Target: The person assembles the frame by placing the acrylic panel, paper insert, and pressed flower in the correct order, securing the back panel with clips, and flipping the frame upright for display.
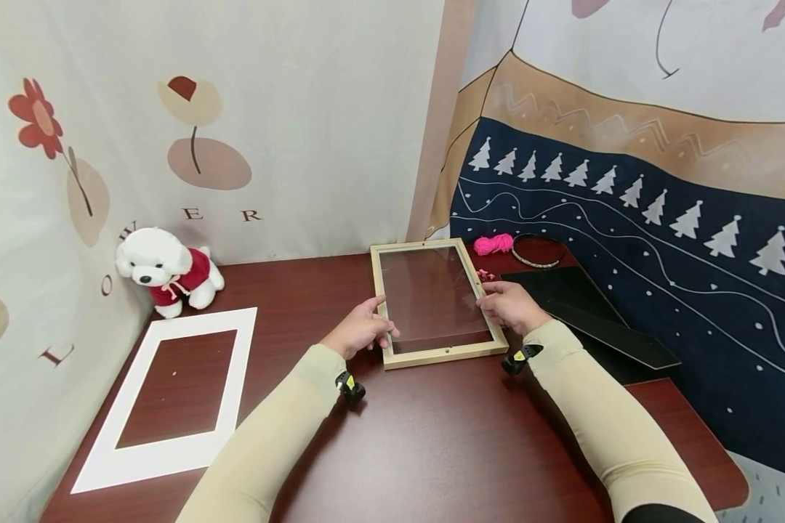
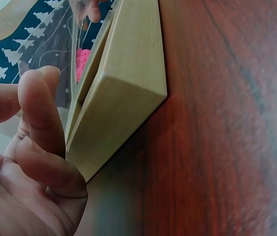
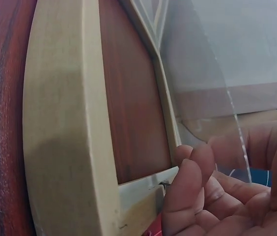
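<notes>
A light wooden picture frame lies on the dark red table. A clear sheet is tilted over its opening, with its near edge short of the frame's near bar. At the left side, my left hand holds the sheet's edge, fingers partly bent. My right hand pinches the opposite edge by the frame's right bar. In the right wrist view, the sheet stands up from the frame, and a small metal piece shows on the frame's inner side. Curled fingers sit beside the frame corner in the left wrist view.
A white mat board with a cut-out window lies at left, below a white plush dog in red. Behind the right hand lie a black backing board, pink yarn and a dark hoop. Printed curtains border the table.
</notes>
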The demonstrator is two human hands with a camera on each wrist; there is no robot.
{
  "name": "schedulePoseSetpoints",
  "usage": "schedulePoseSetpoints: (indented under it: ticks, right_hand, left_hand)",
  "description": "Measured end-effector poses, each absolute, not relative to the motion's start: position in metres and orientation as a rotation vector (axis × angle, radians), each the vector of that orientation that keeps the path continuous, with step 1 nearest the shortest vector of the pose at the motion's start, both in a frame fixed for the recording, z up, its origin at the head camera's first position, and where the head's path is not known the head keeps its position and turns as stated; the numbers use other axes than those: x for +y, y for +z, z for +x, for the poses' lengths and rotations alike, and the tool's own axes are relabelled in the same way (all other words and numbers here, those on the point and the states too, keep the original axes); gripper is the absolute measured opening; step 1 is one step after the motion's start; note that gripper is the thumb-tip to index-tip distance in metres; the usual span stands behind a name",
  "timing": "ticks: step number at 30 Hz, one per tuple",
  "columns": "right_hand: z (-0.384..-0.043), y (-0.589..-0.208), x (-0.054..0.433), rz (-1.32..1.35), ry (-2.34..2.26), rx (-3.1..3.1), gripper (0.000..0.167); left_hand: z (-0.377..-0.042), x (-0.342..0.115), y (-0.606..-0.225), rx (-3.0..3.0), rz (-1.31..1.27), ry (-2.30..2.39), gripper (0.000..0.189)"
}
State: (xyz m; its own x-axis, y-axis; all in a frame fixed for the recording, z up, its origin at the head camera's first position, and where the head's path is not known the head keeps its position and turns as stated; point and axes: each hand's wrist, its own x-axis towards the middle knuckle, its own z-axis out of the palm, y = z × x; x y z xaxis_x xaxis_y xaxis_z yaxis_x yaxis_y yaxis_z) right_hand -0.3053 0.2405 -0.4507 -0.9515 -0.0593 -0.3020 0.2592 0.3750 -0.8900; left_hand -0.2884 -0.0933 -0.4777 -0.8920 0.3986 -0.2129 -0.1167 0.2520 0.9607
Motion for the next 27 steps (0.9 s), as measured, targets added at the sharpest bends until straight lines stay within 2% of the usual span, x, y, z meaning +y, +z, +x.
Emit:
schedulePoseSetpoints:
  ticks: [17,27]
  right_hand:
    - [-0.309,-0.451,0.237,0.146,-1.490,2.409,0.061]
    - [-0.303,-0.446,0.235,0.071,-1.336,2.569,0.055]
  left_hand:
    - [-0.291,-0.102,-0.474,2.236,0.262,1.455,0.073]
    - [-0.285,-0.108,-0.477,2.388,0.269,1.411,0.062]
